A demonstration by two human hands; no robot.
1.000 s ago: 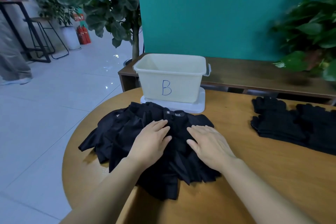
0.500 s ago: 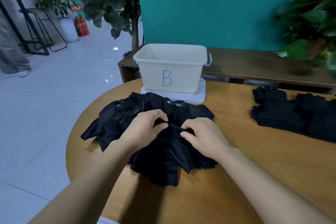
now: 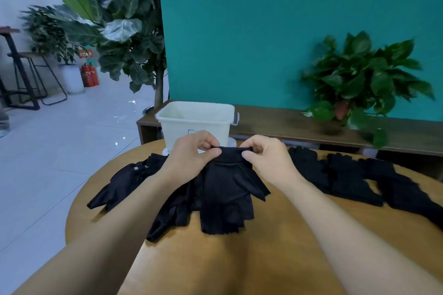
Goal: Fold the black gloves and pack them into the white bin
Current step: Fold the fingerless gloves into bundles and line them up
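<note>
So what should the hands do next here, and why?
Probably fold the lifted glove in half. Left hand and right hand pinch its cuff, its fingers hang unfolded over the pile, and the white bin looks empty.

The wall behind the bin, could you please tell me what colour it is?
Teal, a plain wall with no pattern, seen in the head view.

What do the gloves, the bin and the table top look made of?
Lifted glove: thin matte black fabric, draping limply. White bin: smooth, slightly translucent plastic, probably. Table: wood or wood-look laminate, with a satin sheen.
</note>
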